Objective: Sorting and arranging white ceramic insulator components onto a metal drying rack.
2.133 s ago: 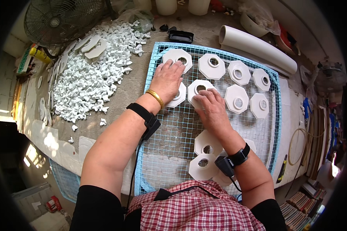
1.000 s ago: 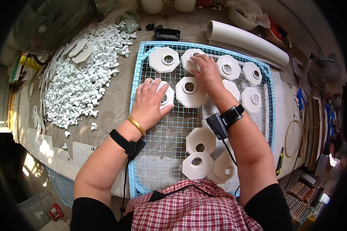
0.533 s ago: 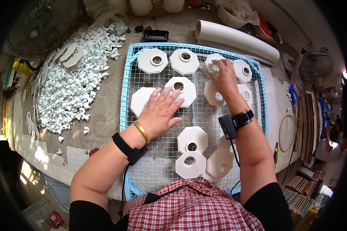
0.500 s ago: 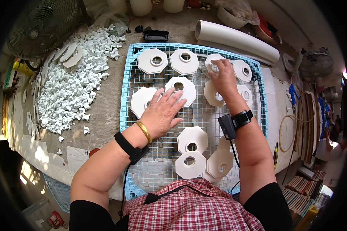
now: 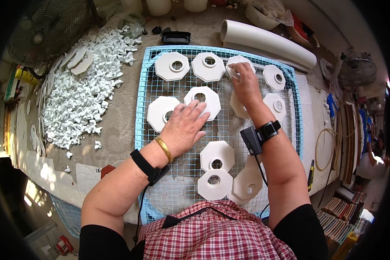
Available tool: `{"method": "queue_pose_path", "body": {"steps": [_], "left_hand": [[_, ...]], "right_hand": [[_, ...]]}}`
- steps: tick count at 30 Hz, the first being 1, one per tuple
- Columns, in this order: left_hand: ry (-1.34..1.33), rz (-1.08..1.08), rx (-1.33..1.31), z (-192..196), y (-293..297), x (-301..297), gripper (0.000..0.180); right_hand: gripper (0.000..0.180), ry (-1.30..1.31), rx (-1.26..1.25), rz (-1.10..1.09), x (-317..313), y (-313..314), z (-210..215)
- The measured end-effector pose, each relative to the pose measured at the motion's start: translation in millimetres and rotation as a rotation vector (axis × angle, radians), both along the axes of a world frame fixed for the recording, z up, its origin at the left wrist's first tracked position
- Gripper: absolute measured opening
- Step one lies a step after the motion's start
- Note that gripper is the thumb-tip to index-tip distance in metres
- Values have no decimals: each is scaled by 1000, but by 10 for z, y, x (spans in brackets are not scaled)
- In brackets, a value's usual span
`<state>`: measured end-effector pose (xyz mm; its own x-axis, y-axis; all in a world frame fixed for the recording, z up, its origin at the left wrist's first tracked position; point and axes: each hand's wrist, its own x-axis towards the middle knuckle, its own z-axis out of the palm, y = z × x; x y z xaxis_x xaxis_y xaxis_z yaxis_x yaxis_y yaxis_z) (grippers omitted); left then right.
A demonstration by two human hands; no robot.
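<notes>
Several white octagonal plates, each with a round off-centre hole, lie on a blue wire-mesh rack (image 5: 154, 167). My right hand (image 5: 248, 89) has its fingers curled down on the edge of a plate (image 5: 236, 60) in the far row, hiding part of it. Below that wrist, another plate (image 5: 236, 107) is partly covered. My left hand (image 5: 185, 128) lies with fingers spread, their tips over the near edge of a plate (image 5: 211, 106) and beside its hole. To its left is a further plate (image 5: 157, 115), overlapped by the hand.
A heap of small white pieces (image 5: 76, 102) fills the table's left side, below a fan (image 5: 37, 38). Beyond the rack lie a black tray (image 5: 176, 37) and a long white roll (image 5: 268, 45). More plates (image 5: 216, 152) sit near my body. A yellow-black cutter (image 5: 310, 173) lies at right.
My right hand has shifted slightly left and away from me, and the plate at its fingers has moved a little the same way. The left hand has stayed nearly still.
</notes>
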<state>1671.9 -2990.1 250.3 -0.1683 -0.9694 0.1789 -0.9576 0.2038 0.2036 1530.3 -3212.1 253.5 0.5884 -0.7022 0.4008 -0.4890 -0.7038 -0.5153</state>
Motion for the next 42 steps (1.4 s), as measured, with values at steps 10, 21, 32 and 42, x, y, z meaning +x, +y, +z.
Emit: {"method": "queue_pose_path", "body": {"steps": [10, 21, 32, 42], "left_hand": [[38, -65, 14, -33, 189, -34, 47], [39, 13, 30, -27, 138, -112, 43], [96, 257, -154, 61, 446, 5, 46], [66, 406, -166, 52, 619, 327, 38]], "right_hand": [[31, 124, 51, -24, -579, 352, 281], [37, 228, 53, -61, -793, 769, 182], [42, 107, 70, 223, -374, 1129, 277], [57, 192, -9, 255, 73, 1258, 58]]}}
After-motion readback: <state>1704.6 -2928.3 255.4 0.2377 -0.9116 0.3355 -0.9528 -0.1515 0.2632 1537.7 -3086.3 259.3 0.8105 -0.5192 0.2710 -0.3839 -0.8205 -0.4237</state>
